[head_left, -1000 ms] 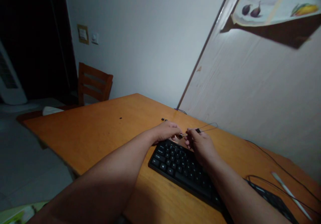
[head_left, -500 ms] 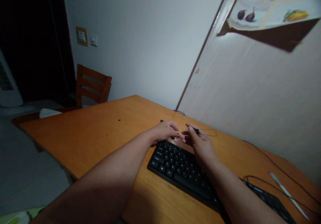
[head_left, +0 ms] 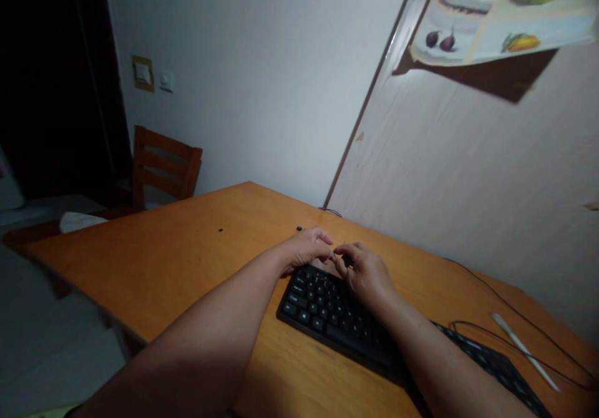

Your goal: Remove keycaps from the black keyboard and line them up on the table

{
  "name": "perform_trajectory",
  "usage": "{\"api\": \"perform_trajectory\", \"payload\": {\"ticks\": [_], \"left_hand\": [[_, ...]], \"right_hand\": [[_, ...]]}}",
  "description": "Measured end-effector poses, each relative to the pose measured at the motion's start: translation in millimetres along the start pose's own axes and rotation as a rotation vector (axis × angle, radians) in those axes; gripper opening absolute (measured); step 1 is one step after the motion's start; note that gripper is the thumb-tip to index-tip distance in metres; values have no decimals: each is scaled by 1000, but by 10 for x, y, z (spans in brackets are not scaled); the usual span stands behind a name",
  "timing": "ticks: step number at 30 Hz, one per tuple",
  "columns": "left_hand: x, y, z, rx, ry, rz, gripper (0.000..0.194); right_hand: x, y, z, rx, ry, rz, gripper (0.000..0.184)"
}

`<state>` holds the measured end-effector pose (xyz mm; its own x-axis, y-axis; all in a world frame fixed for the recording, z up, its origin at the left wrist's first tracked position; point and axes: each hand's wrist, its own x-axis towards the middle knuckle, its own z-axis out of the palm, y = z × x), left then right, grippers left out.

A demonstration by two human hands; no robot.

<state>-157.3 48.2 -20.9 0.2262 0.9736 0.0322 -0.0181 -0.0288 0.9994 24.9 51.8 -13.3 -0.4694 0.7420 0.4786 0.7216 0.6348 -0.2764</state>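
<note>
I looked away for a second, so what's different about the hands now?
The right hand has moved left, so its fingertips now come right up to the left hand. The thin wire loop that stuck out behind it no longer shows; the dark thing is still in its fingers. The keyboard and white stick stayed put.

Bare hands, bare arms

We see a left hand (head_left: 306,247) and a right hand (head_left: 369,274), both bare. The left arm (head_left: 229,299) is uncovered all the way to the bottom edge of the view; we find it slim near the hand and steadily wider farther down, with a smooth, rounded outline. The right arm (head_left: 430,337) is likewise uncovered as far as the edge, and its shape also tapers toward the hand. We find the fingers (head_left: 322,236) too small and blurred to make out any finer detail.
</note>
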Motion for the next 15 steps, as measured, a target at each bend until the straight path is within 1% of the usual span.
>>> {"api": "perform_trajectory", "payload": {"ticks": [4, 10, 12, 13, 15], "left_hand": [[-13, 25, -4, -3, 14, -23, 39], [-15, 16, 6, 4, 16, -5, 39], [15, 8, -10, 15, 58, 29, 35], [36, 6, -29, 21, 99, 57, 32], [84, 4, -100, 28, 223, 112, 24]], "right_hand": [[9, -24, -13, -78, -8, 5, 25], [43, -69, -57, -149, -60, 0, 24], [82, -54, -74, -141, -67, 11, 23], [111, -36, -80, -130, -66, 22, 23], [187, 21, -88, -95, -66, 49, 22]]}}
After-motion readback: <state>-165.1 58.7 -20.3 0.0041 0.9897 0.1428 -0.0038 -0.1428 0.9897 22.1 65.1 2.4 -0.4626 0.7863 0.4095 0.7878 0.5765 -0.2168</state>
